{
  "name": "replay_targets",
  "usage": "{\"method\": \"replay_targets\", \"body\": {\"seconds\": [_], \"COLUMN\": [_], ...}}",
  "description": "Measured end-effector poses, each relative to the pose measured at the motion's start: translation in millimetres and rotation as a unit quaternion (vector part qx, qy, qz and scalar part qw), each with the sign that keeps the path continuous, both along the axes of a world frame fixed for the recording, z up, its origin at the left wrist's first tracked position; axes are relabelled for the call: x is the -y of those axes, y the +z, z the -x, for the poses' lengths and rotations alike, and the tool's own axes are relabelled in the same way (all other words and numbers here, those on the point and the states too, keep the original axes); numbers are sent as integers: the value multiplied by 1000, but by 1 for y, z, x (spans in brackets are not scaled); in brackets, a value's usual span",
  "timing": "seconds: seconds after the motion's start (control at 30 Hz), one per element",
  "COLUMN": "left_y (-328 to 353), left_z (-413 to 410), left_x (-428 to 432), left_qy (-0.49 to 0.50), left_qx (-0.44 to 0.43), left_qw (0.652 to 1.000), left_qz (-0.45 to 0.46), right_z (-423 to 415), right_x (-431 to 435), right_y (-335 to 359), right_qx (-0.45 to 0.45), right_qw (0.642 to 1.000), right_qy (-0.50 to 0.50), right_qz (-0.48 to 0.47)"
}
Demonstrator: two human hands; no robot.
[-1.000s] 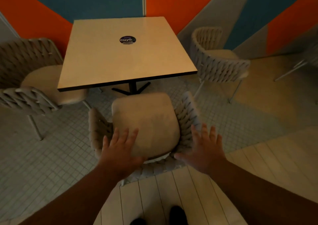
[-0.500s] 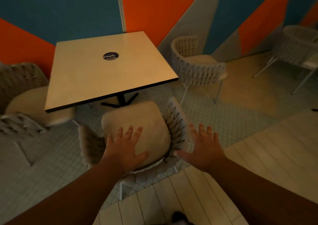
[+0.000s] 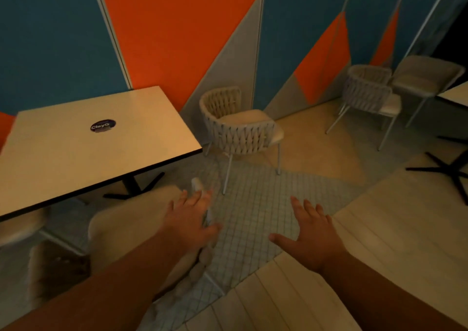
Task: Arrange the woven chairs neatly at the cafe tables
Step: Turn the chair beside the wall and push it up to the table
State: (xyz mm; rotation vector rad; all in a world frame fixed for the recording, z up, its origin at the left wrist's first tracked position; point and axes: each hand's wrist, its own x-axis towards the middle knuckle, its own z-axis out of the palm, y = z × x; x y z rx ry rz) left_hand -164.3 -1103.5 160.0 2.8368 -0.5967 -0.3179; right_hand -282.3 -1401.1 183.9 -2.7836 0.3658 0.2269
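Note:
A square cafe table (image 3: 76,148) with a dark round sticker stands at the left. A woven chair (image 3: 131,227) with a pale cushion sits tucked at its near edge, blurred and partly hidden by my left arm. My left hand (image 3: 188,219) hovers over that chair's right armrest, fingers spread, holding nothing. My right hand (image 3: 310,237) is open above the tiled floor, apart from any chair. A second woven chair (image 3: 238,128) stands at the table's right side, its back toward me. A third woven chair (image 3: 367,92) stands farther right by the wall.
Another chair (image 3: 428,77) and the edge of a second table (image 3: 453,94) sit at the far right, with a black cross-shaped table base (image 3: 448,170) on the floor. Orange, blue and grey wall panels close off the back. A chair seat (image 3: 17,227) shows at the left under the table.
The view has swung to the right, so the table and near chair slid left. Both hands have come off the near chair's back and now hover open, the right one over bare floor.

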Motion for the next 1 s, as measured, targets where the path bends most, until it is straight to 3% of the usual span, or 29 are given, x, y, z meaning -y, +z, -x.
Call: {"method": "replay_targets", "body": {"seconds": [0.4,1.0], "left_y": [26,4], "left_z": [-55,-280], "left_x": [169,313], "left_qy": [67,133], "left_qx": [27,10], "left_qw": [997,991], "left_qz": [11,-11], "right_z": [-70,-320], "right_x": [185,348], "right_y": [30,2], "right_qx": [-20,-20], "right_qw": [999,994], "right_qy": [36,102], "right_qz": [-18,-35]}}
